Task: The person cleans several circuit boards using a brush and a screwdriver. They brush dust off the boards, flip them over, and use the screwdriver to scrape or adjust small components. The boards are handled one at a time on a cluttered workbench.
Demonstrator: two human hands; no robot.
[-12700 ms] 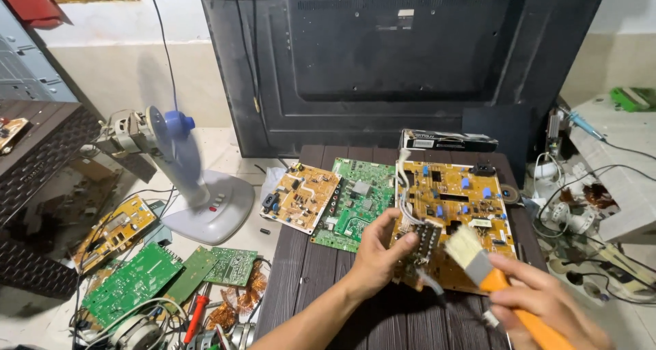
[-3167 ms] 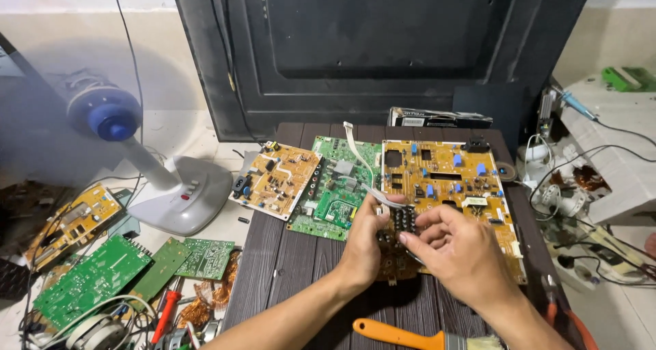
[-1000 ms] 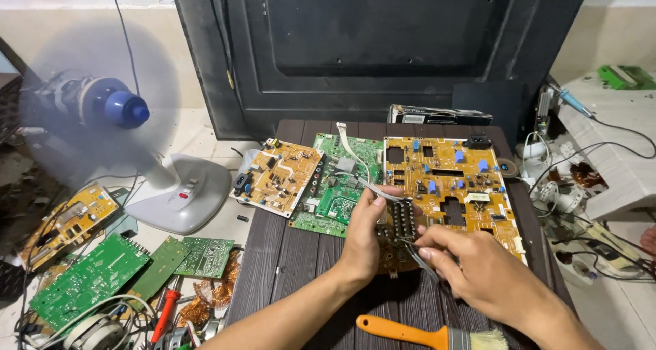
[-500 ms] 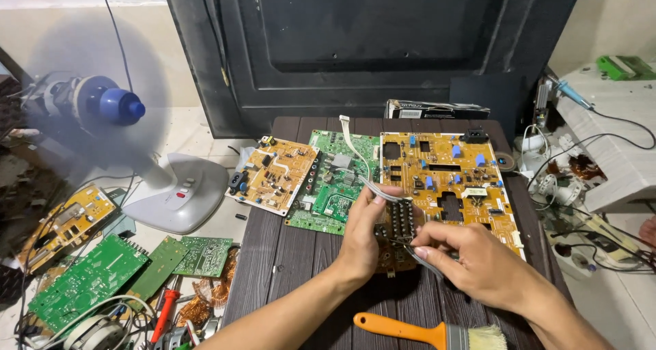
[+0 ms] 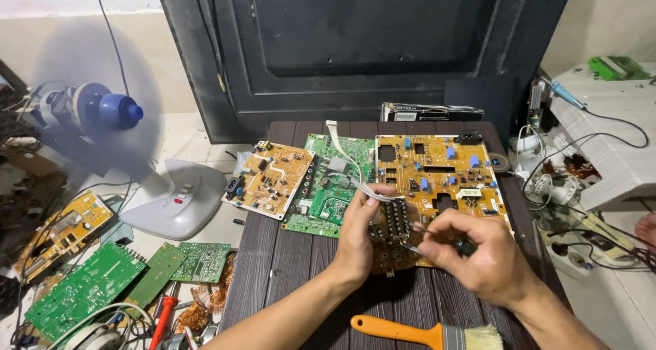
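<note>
Gripping a small brown circuit board w/ both hands over the dark tabletop.
Left hand clasped the board's left edge & black heatsink; right hand pinched a thin tool at its right side. Big yellow board lay just behind, green board to its left, orange-handled brush near the front edge.

Around the large yellow circuit board, room is tight: the green circuit board touches its left edge, a dark box blocks behind. Bare dark table lies front-left of it; the orange-handled brush lies in front.
</note>
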